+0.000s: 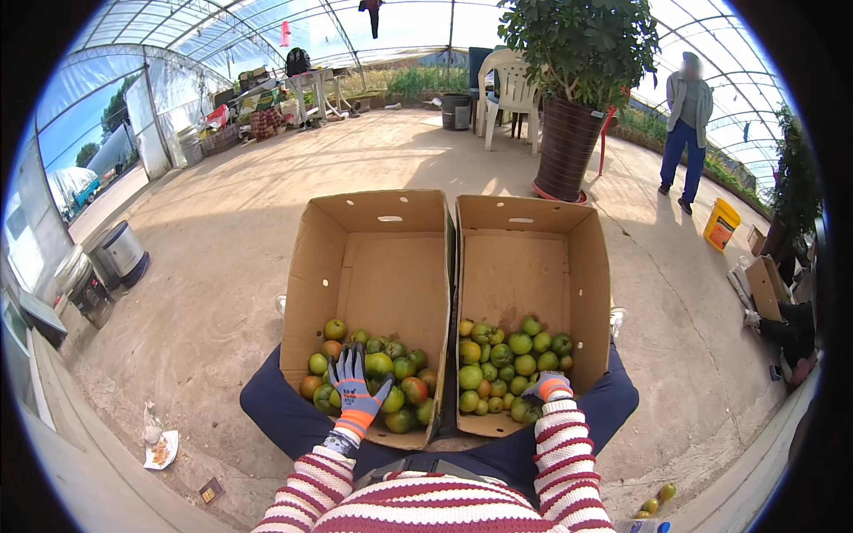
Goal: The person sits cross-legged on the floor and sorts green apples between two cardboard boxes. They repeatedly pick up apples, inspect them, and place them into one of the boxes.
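Note:
Two cardboard boxes stand side by side between my knees, a left box [393, 266] and a right box [513, 260]. Green tomatoes [378, 364], a few turning orange, lie in the near half of the left one. My left hand [356, 383], in a grey and orange work glove, rests back up on them with its fingers spread. Smaller green tomatoes [520, 344] fill the near part of the right box. There my right hand [550, 386], gloved alike, reaches down among the fruit at the near right corner. Its fingertips are hidden, so any hold does not show.
A potted plant [566, 146] and a white plastic chair [510, 86] stand beyond the boxes. A person [686, 126] stands at the right near a yellow bucket [722, 224]. Buckets [123, 253] sit at the left. Several loose tomatoes [666, 492] lie on the floor behind my right arm.

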The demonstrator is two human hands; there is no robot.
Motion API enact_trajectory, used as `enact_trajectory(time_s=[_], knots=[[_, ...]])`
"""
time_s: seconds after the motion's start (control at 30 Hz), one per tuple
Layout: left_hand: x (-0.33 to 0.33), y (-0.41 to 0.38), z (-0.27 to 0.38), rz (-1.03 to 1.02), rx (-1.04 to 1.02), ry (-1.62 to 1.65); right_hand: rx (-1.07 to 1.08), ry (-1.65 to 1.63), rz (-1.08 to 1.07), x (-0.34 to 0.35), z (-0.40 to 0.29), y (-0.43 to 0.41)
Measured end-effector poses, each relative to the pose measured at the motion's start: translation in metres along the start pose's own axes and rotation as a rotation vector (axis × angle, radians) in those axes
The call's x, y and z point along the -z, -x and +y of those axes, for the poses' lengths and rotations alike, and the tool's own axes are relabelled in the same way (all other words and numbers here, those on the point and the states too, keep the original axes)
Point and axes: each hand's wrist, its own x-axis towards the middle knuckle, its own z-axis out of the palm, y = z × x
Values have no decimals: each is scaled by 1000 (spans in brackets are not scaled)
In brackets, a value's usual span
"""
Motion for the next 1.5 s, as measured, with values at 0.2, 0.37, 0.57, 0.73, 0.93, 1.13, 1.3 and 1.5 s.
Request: enact_trajectory(time_s=[0.2, 0.37, 0.57, 0.73, 0.93, 1.13, 1.3, 1.5], knots=[[16, -1, 23, -31, -127, 82, 314, -1261, -354, 56, -48, 49], [22, -8, 60, 12, -230, 326, 661, -1895, -444, 67, -72, 90], [42, -8, 121, -265, -497, 439, 868, -1802, -769, 39, -92, 108], [36, -3, 121, -299, -601, 488, 930, -1662, -855, 37, -95, 111], [35, -6, 110, -191, -457, 458, 925, -1541, -625, 48, -95, 97], [10, -23, 31, 145, -94, 284, -86, -518, 197, 25, -49, 36], [-10, -16, -44, 178, 217, -43, -385, -142, -120, -10, -29, 2], [-16, -4, -63, -24, 581, -243, -315, -58, -276, -12, -42, 0]])
